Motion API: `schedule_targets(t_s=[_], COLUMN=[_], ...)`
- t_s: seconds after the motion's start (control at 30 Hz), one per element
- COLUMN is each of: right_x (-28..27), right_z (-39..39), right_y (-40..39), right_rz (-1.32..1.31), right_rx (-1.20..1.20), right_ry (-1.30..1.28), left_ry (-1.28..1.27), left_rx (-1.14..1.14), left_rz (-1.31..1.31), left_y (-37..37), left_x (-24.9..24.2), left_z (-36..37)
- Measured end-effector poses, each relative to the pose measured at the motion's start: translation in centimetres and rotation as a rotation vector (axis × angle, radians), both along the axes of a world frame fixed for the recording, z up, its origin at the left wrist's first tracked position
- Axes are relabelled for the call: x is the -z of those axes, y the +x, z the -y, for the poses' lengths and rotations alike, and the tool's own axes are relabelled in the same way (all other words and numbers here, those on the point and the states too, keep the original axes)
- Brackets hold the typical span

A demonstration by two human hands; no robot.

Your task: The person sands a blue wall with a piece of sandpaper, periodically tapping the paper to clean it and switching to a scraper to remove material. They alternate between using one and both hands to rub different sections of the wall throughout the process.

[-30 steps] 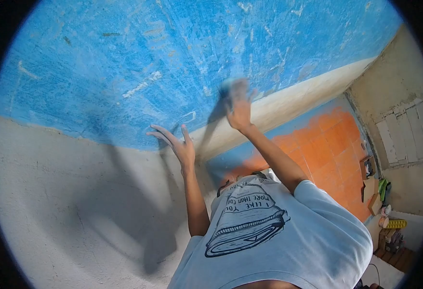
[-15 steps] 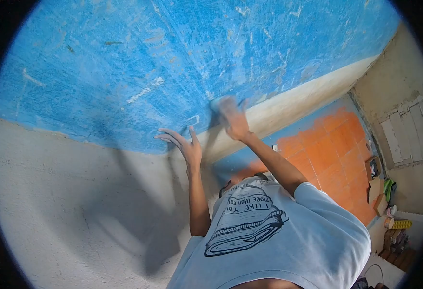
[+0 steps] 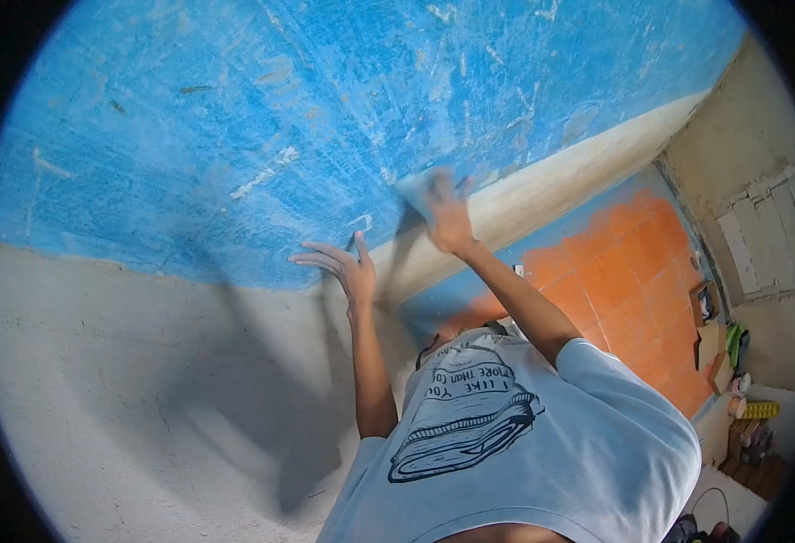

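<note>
Left hand (image 3: 350, 274): is lying over the scuffed blue wall (image 3: 189, 127) near its lower edge, grip spread; Right hand (image 3: 450, 215), blurred: is lying over the same wall beside the cream band (image 3: 597, 154); whether its grip is pinching, cannot tell; Pale item (image 3: 412, 189), blurred: is showing against the blue wall at the right hand's fingers; White T-shirt (image 3: 579, 443), printed: is being worn; Orange tiled floor (image 3: 619, 290): is lying beyond the right forearm (image 3: 517, 291)

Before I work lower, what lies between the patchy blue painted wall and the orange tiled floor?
Head view: a cream wall band, then a narrow blue-grey floor strip.
</note>
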State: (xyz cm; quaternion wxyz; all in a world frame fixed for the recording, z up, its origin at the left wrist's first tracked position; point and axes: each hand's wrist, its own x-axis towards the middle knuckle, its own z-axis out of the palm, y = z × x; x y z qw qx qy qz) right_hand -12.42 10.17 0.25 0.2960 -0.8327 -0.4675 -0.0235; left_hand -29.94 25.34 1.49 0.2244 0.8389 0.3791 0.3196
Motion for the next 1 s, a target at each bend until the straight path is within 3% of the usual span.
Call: schedule_targets(t_s=[0.03, 0.13, 0.17, 0.27, 0.3, 0.4, 0.43, 0.53, 0.57, 0.67, 0.7, 0.8, 0.83, 0.93, 0.97, 1.0], right_x=[3.2, 3.6, -0.6, 1.6, 2.1, 1.6, -3.5, 2.1, 2.2, -4.3, -2.3, 1.0, 2.7, -3.3, -0.4, 0.0], right_z=[-1.7, -2.8, 0.4, 0.4, -1.1, -0.6, 1.1, -2.0, -3.6, 0.3, -0.3, -3.1, -4.2, 1.2, 1.0, 0.6], right_y=[0.3, -2.2, -2.6, -0.1, -0.3, -2.3, -2.0, -0.3, -1.2, -2.9, -1.9, 0.2, -0.1, -1.3, 0.1, 0.6], right_rz=[-0.025, -0.027, 0.114, 0.003, -0.119, 0.047, 0.092, -0.010, -0.073, 0.161, 0.164, -0.237, -0.150, 0.242, 0.324, 0.165], right_rx=[0.307, 0.215, -0.097, 0.165, 0.361, 0.043, -0.356, 0.380, 0.452, -0.356, -0.212, 0.601, 0.495, -0.388, -0.186, 0.049], right_ry=[0.520, 0.483, -0.082, -0.150, 0.535, -0.130, -0.273, 0.503, 0.612, -0.303, -0.385, 0.780, 0.807, -0.432, -0.441, -0.073], left_ry=[-0.008, -0.030, -0.032, -0.031, -0.027, 0.000, 0.008, 0.014, 0.013, 0.034, 0.017, -0.023, -0.021, 0.020, 0.038, 0.023], left_rx=[0.016, 0.035, 0.046, 0.085, 0.097, 0.111, 0.107, 0.118, 0.126, 0.085, 0.098, 0.114, 0.114, 0.094, 0.080, 0.090], left_rz=[-0.005, -0.001, 0.018, 0.073, 0.082, 0.072, 0.071, 0.038, 0.028, -0.018, -0.012, 0.001, 0.000, 0.026, 0.039, 0.037], left_y=[-0.3, -0.6, -0.4, -0.5, -0.8, -1.0, -0.9, -1.7, -1.7, -1.4, -1.4, -1.8, -1.9, -1.3, -1.0, -1.1], left_x=[-0.2, 0.0, 0.1, 0.1, 0.0, -0.2, -0.1, -0.8, -1.1, -0.8, -0.9, -1.0, -0.7, -0.5, -0.4, -0.5], left_z=[0.1, 0.1, 0.0, 0.0, 0.0, 0.1, 0.1, 0.5, 0.7, 0.5, 0.5, 0.7, 0.6, 0.7, 0.7, 0.8])
